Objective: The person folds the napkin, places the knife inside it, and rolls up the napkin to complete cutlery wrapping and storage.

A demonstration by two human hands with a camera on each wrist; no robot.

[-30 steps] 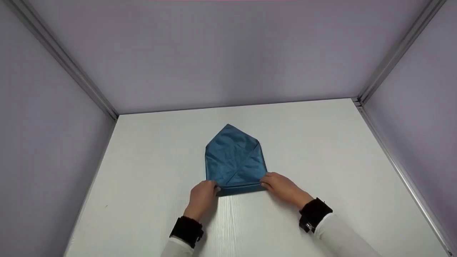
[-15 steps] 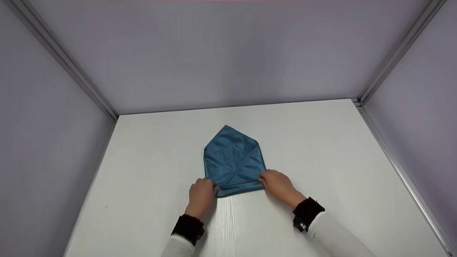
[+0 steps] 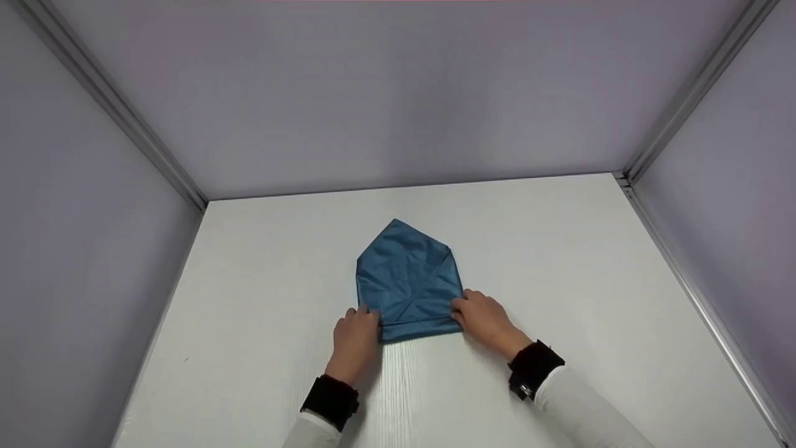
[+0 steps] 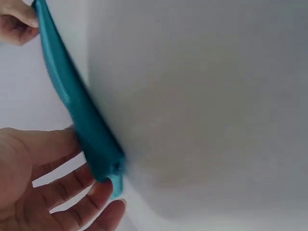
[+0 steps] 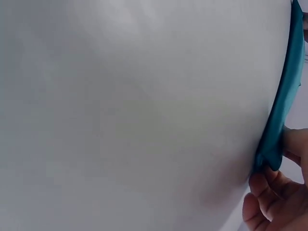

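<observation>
— What's the setup here?

— A white tabletop (image 3: 559,261), boxed in by pale grey-lilac walls (image 3: 398,93) with metal rails (image 3: 671,118) running down the corners. There's nothing on it but a blue cloth (image 3: 407,280) and the person's two hands.

— And the cloth lies where, exactly?

— Flat on the tabletop, stretching away from the fingers towards the back wall. It's folded into a house shape: the point is at the far end, and the straight near edge, rolled or doubled into a thick band, runs right between the two hands.

— So both hands are on it?

— Yes. The left hand (image 3: 356,339) is at the near left corner, the right hand (image 3: 486,320) at the near right. From the left wrist view, the fingers (image 4: 72,192) curl under the end of the band while the thumb sits over it, so it's a pinch. The right fingers (image 5: 269,202) do the same at their end, closed around the fold.

— Why hold it at the two ends?

— My guess is that it keeps the band even across its width. With a grip at each corner, neither side gets ahead of the other, and the flat part beyond the fingers stays smooth.

— Anything smaller?

— Just black wristbands (image 3: 329,401) over white sleeves (image 3: 584,410).
</observation>
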